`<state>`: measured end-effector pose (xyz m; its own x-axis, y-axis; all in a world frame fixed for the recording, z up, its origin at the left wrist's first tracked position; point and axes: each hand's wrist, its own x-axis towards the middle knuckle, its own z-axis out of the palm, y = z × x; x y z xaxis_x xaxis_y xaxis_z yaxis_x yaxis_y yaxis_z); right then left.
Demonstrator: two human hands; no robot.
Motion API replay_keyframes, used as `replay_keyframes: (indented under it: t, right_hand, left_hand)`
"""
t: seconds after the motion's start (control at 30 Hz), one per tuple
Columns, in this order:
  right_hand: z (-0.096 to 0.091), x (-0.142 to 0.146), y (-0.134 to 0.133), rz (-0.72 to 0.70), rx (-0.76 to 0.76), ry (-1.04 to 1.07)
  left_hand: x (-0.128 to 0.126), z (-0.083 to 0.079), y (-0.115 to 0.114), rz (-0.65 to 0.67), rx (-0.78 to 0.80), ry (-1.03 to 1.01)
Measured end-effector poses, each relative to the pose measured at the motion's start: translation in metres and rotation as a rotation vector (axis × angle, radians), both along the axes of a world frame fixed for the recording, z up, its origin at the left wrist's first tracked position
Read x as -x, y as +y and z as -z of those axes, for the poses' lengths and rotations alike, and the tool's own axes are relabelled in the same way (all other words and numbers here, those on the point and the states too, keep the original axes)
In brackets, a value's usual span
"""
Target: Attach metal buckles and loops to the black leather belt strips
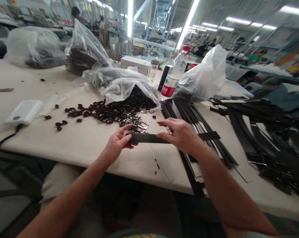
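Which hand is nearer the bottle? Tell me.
Right. The right hand is this side of the bottle, not touching it; the left hand is farther off to the left, pinching a strap.

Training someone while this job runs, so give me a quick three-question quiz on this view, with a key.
1. True or false: the left hand grips one end of the held strap.
2. What colour is the bottle cap? a) blue b) red c) green
3. Fill in: in the picture, the pile of dark rings lies to the ____ of the stack of strips.

Key: 1 true; 2 b; 3 left.
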<state>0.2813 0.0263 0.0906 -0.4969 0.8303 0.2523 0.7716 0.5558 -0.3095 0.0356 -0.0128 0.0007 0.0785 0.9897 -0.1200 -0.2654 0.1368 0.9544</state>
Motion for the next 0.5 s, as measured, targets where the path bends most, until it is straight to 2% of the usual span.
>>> replay_keyframes:
  t: [0.1, 0.2, 0.3, 0.5]
  right_hand:
    - [0.023, 0.043, -0.005, -0.111, 0.017, 0.034]
    - [0.046, 0.071, -0.002, -0.124, 0.007, 0.044]
    - [0.06, 0.08, 0.004, -0.133, 0.027, 0.122]
    - [0.071, 0.077, 0.008, -0.178, 0.209, 0.396]
  left_hand:
    - [0.005, 0.0, 0.001, -0.027, -0.006, 0.025]
    - [0.012, -0.001, 0.002, -0.052, -0.005, 0.039]
    - [0.019, -0.002, 0.004, -0.079, -0.006, 0.035]
    - [0.026, -0.004, 0.006, -0.105, -0.04, 0.042]
